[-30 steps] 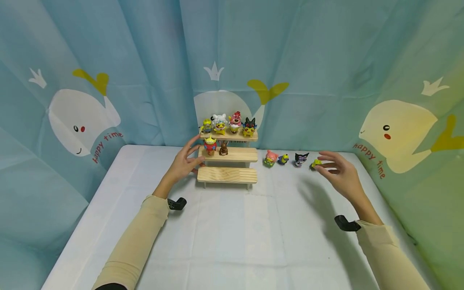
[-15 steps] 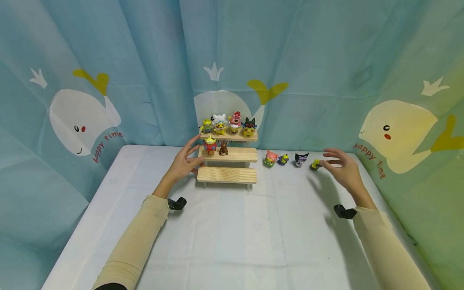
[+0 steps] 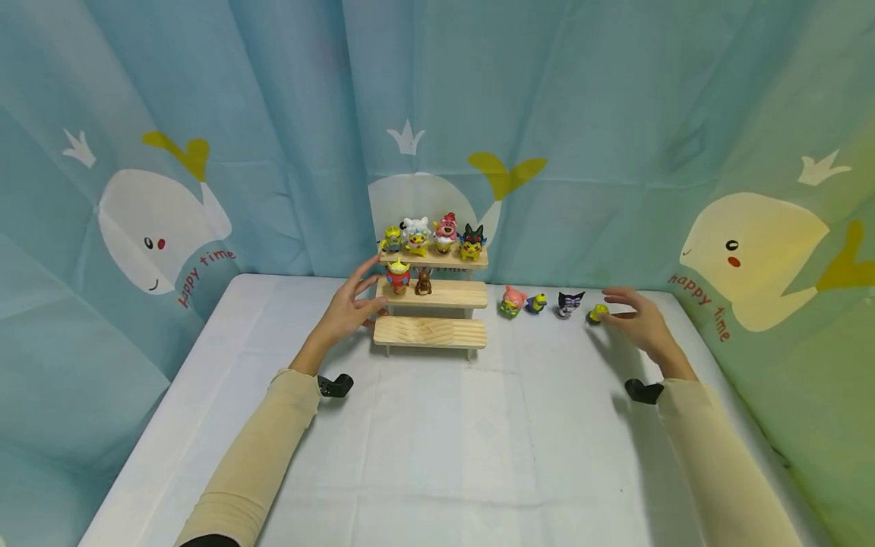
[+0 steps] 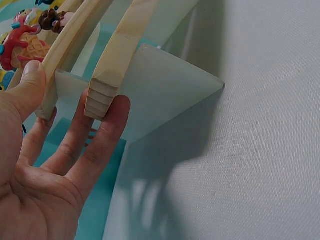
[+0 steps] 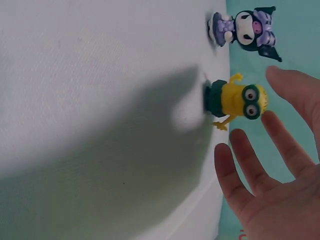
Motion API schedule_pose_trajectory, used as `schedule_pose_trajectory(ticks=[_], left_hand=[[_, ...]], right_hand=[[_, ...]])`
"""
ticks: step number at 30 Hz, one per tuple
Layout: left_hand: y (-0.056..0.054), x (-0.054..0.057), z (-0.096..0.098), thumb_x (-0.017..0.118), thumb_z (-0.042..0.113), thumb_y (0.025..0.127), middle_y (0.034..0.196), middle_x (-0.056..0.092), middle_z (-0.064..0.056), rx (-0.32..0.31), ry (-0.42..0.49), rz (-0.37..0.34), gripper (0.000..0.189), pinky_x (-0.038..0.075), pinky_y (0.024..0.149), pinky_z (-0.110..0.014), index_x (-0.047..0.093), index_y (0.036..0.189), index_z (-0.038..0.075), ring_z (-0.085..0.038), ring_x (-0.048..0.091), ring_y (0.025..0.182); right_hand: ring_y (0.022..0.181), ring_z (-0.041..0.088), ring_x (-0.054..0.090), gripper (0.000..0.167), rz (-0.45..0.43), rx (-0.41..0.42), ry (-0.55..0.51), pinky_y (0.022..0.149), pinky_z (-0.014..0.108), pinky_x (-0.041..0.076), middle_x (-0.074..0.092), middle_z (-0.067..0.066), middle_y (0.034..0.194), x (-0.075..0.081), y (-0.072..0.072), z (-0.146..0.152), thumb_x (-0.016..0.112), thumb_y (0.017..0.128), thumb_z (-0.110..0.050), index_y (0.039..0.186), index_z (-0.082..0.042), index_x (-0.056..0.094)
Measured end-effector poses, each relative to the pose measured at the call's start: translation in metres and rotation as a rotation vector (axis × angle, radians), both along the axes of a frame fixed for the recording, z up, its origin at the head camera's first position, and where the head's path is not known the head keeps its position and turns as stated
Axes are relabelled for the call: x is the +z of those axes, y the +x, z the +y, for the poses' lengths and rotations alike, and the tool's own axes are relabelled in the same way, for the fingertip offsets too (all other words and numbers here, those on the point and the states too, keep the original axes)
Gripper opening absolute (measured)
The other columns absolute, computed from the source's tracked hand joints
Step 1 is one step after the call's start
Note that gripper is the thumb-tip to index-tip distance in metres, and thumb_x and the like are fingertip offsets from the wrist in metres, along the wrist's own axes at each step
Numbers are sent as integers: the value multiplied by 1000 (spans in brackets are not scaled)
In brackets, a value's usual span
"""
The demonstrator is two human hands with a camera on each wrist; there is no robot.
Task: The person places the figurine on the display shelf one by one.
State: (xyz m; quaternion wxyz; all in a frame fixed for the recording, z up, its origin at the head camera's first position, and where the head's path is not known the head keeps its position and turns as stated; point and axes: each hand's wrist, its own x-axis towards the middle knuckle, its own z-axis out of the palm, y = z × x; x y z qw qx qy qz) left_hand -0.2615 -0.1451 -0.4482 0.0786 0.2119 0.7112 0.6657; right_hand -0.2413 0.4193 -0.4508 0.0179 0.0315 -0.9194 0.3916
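Note:
My left hand [image 3: 347, 308] holds the left end of a three-step wooden display stand [image 3: 431, 332]. In the left wrist view, its thumb [image 4: 32, 75] lies against the middle plank and its other fingertips rest at the plank ends. On the top plank stand several small figurines; a red-and-green alien figurine [image 3: 399, 279] and a brown figurine [image 3: 424, 282] occupy the left of the middle plank. At the right, my right hand [image 3: 639, 323] is spread beside a yellow minion figurine [image 5: 232, 100], index fingertip right at its head, thumb apart from it.
Left of the minion along the table's back stand a black-and-purple figurine [image 3: 569, 304], a yellow-and-blue figurine [image 3: 536, 303] and a pink figurine [image 3: 512, 301]. A blue curtain [image 3: 601, 137] hangs behind the white table [image 3: 437, 448].
My right hand has shifted slightly and now shows more of the minion, which stays on the table. My left hand has kept its place at the stand.

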Motion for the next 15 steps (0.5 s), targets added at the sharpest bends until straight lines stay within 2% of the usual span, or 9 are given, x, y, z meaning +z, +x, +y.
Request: schedule_pose_trajectory(ticks=[3, 10, 13, 15], left_hand=[[0, 0, 0, 62, 5, 103, 167, 16, -27, -5, 10, -5, 78, 61, 67, -57, 21, 166, 28, -57, 58, 118], [0, 0, 0, 63, 7, 103, 168, 18, -22, 4, 0, -11, 78, 60, 69, -60, 22, 166, 30, -55, 59, 119], [0, 0, 0, 63, 7, 103, 168, 19, -21, 4, -1, -10, 78, 59, 69, -62, 22, 166, 30, -55, 58, 121], [0, -1, 0, 63, 6, 103, 168, 18, -23, 4, 3, -8, 78, 59, 68, -61, 22, 166, 29, -57, 57, 122]], right_hand=[[117, 55, 60, 56, -11, 21, 1, 73, 8, 48, 50, 33, 146, -4, -1, 1, 70, 100, -14, 149, 0, 47], [120, 54, 59, 48, -6, 8, 31, 76, 8, 47, 51, 34, 144, -10, -3, 1, 71, 98, -8, 142, 2, 52], [120, 54, 59, 45, -18, 0, 44, 78, 14, 50, 52, 34, 144, -11, -3, 0, 69, 99, -7, 141, 1, 54], [121, 52, 59, 43, -21, -8, 49, 83, 22, 54, 53, 32, 143, -12, -3, -1, 69, 99, -6, 139, 1, 56]])
